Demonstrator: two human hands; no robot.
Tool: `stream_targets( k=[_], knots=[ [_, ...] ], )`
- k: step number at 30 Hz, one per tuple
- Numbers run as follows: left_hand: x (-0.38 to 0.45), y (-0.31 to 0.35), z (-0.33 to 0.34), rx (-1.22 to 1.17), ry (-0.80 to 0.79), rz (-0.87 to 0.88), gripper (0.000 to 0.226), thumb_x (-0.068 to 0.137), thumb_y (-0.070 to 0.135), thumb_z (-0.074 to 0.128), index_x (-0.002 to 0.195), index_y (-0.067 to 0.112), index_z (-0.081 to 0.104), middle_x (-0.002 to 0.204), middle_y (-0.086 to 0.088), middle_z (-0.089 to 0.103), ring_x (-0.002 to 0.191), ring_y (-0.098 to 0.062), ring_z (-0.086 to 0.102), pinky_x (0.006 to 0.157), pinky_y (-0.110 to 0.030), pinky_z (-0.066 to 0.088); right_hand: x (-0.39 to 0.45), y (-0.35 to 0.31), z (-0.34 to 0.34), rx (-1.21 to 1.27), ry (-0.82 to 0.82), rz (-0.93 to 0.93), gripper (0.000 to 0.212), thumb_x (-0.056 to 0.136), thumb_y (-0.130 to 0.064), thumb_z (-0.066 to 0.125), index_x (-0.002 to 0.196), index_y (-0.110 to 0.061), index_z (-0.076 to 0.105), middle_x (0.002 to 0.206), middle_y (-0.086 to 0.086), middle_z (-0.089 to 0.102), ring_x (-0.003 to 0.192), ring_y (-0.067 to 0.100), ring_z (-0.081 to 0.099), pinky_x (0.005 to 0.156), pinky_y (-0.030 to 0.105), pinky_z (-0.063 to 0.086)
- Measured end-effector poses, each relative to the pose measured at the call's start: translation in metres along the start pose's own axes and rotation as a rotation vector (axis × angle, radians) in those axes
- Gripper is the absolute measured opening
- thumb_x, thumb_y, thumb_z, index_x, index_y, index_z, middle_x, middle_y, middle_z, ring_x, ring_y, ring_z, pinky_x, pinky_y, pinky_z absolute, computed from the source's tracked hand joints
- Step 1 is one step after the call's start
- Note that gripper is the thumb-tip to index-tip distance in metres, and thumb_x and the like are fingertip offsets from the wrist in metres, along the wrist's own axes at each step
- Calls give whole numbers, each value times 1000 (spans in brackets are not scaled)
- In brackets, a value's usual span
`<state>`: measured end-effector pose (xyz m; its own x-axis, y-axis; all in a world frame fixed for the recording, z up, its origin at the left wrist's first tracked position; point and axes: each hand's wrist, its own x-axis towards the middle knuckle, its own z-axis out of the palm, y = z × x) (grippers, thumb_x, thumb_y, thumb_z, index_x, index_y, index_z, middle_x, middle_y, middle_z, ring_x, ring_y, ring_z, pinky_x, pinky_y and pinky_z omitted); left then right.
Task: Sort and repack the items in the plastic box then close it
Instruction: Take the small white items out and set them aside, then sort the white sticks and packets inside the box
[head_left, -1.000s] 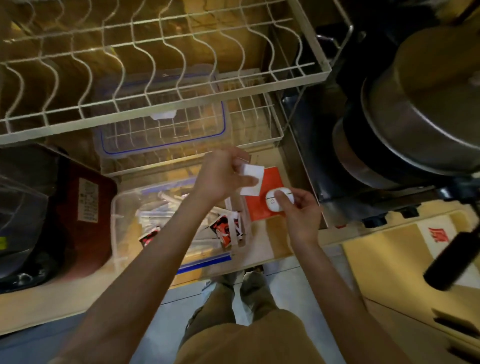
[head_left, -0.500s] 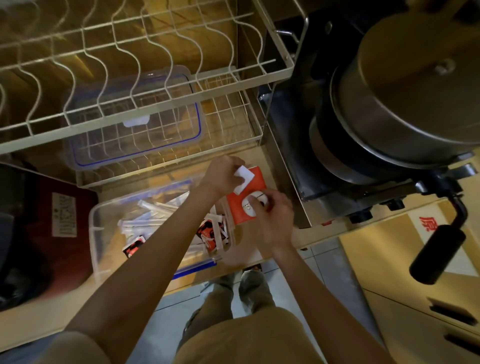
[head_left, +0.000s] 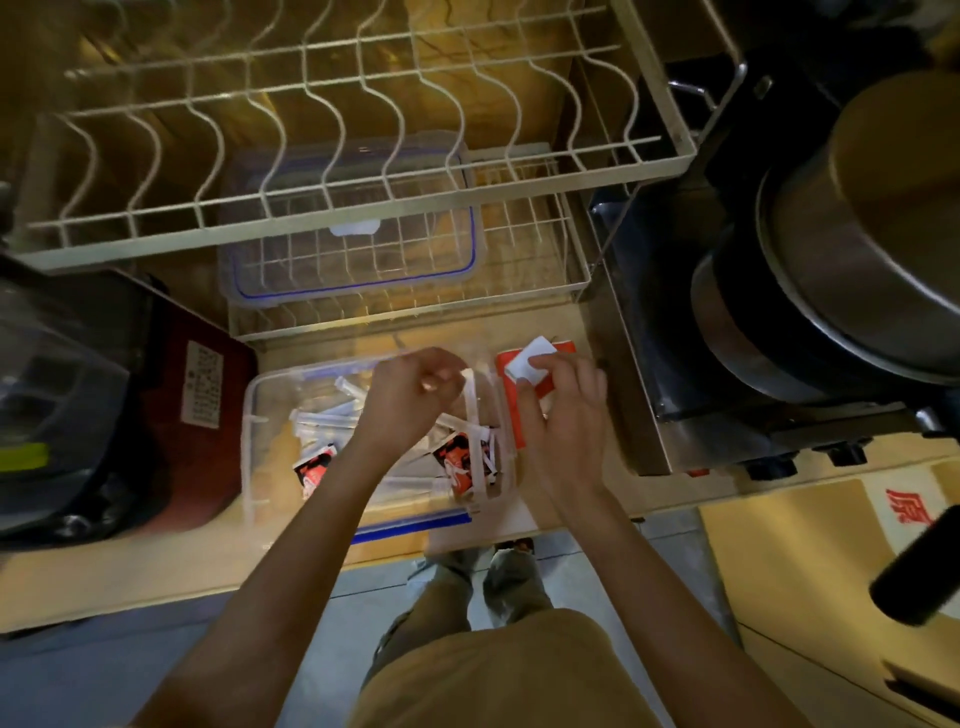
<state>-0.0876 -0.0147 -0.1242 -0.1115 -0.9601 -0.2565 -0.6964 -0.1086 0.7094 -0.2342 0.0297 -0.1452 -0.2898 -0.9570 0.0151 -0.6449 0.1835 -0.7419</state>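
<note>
1. Rack: wire, far side of bench; lid lies on its lower tier.
2. Box: open on bench, sachets and clear tubes inside.
3. Left hand: over box, fingers curled; contents can't tell.
4. Right hand: just right of box, pinching white slip against red packet.

The left hand, which earlier held the white paper over the red packet, is now over the plastic box without it. The right hand now pinches that paper and covers the packet's round white piece.
</note>
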Motion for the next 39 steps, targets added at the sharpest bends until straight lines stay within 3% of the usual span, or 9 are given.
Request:
stream_targets(
  k=[3,7,11,16,23,29,32,37,39],
  knots=[
    [-18,-29,-12,12,21,-81,15,84,9,61,95,8,71,95,-7,72,82,-16,63,68,-19,44,-4,-15,6,27,-98,-118,18,92,-18,54,106,-10,61,115,8,59,103,12,48,83,23,37],
    [-37,-71,-21,135,21,-256,13,80,9,62,91,9,70,95,-10,74,85,-24,68,77,-26,48,-6,-20,28,-32,-474,-218,18,88,-6,53,103,-9,62,108,9,60,98,23,57,73,25,39],
    [-50,-89,-25,408,-47,-370,20,81,11,62,100,12,68,106,-14,69,98,-30,64,81,-34,49,-6,-17,55,-399,-778,-293,35,83,2,53,116,-9,58,124,9,57,112,27,52,91,34,45],
    [-53,-106,-22,609,-130,-382,39,85,4,51,123,10,49,124,-17,52,116,-32,50,93,-37,44,-7,-12,72,-719,-818,-422,45,79,0,56,122,-9,47,129,12,48,119,29,45,110,46,31],
    [-52,-112,-18,609,-129,-421,46,81,-2,58,123,6,42,123,-17,49,115,-31,50,93,-38,45,-4,-17,70,-938,-750,-485,34,85,-12,57,119,-8,54,139,14,38,133,32,29,118,48,8],
    [-53,-107,-28,762,-72,-266,37,85,1,50,121,10,46,124,-11,49,117,-27,48,86,-36,49,-2,-18,70,-842,-731,-462,36,87,-8,50,123,-12,47,128,11,53,128,29,40,113,44,26],
    [-51,-96,-38,775,-112,-250,29,89,8,51,117,14,56,119,-10,55,110,-28,56,84,-37,49,-1,-22,64,-759,-782,-433,29,89,-9,50,117,-13,50,106,10,66,102,25,59,90,40,49],
    [-44,-84,-68,256,-19,-291,26,85,20,61,109,13,65,115,-13,65,103,-29,61,85,-34,48,6,-25,49,-250,-897,-134,16,89,-11,53,100,-16,64,96,5,68,80,15,64,68,26,51],
    [-39,-81,-71,19,-24,-320,23,84,16,62,105,5,65,100,-15,66,84,-21,61,70,-23,46,16,-32,41,-175,-872,-121,18,87,-6,57,100,-13,67,93,1,68,84,18,64,69,22,48]
  ],
)
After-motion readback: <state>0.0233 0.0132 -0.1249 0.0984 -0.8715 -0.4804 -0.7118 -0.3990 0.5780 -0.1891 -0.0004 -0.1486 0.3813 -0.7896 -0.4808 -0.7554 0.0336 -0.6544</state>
